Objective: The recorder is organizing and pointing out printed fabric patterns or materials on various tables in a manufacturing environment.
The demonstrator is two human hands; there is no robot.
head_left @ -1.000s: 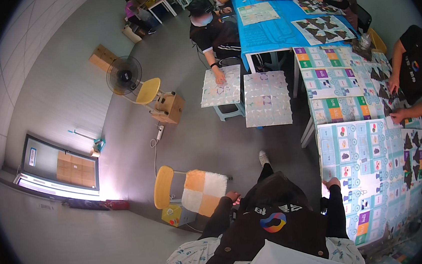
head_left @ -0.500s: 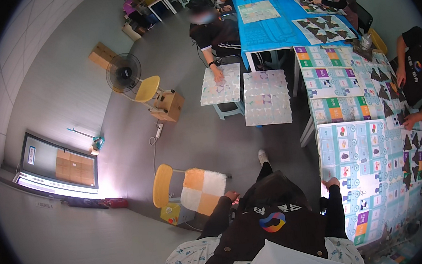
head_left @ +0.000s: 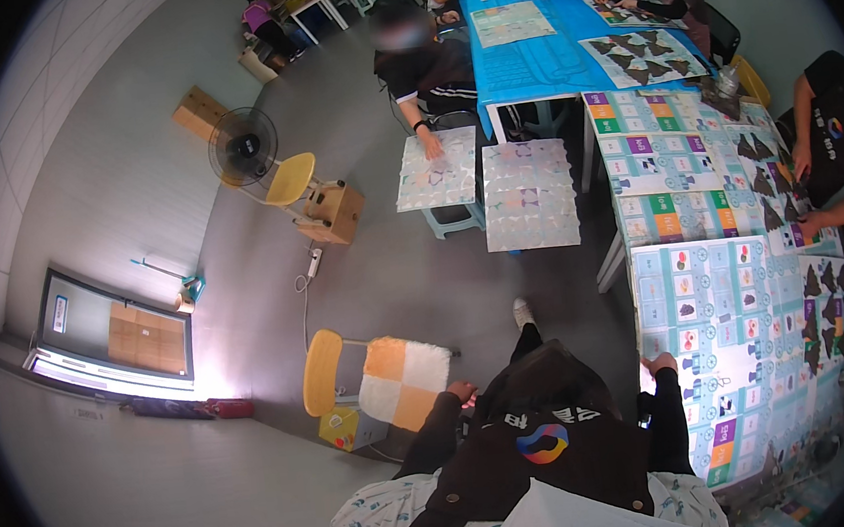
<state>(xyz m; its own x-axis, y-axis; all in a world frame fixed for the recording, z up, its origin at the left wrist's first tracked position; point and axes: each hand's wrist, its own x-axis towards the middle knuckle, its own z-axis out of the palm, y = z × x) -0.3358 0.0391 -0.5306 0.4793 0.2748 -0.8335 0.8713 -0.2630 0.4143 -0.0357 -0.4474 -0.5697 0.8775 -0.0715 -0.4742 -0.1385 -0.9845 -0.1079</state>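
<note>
My right hand (head_left: 660, 365) is at the near left edge of the table, against the border of a large printed sheet (head_left: 703, 299) with small pictures in blue panels. Its fingers are too small and partly hidden to show a grip. Low at my left side is my left hand (head_left: 464, 393), beside a chair's orange-and-white checked cushion (head_left: 407, 380). Its fingers look bent, but whether they hold anything is unclear. More printed sheets (head_left: 659, 164) lie farther up the same table, with dark cut-out pieces (head_left: 825, 280) along its right side.
A co-worker's hand (head_left: 431, 144) rests on a pale sheet (head_left: 455, 185) on a stool; another pale sheet (head_left: 530, 204) is beside it. A second co-worker's arm (head_left: 836, 216) reaches over the table's right side. Farther off stand a blue-covered table (head_left: 526, 74), a fan (head_left: 243, 146) and a yellow chair (head_left: 291, 180).
The whole view has shifted slightly. At the right, a co-worker's forearm has moved a little over the sheets. My own hands have stayed in place.
</note>
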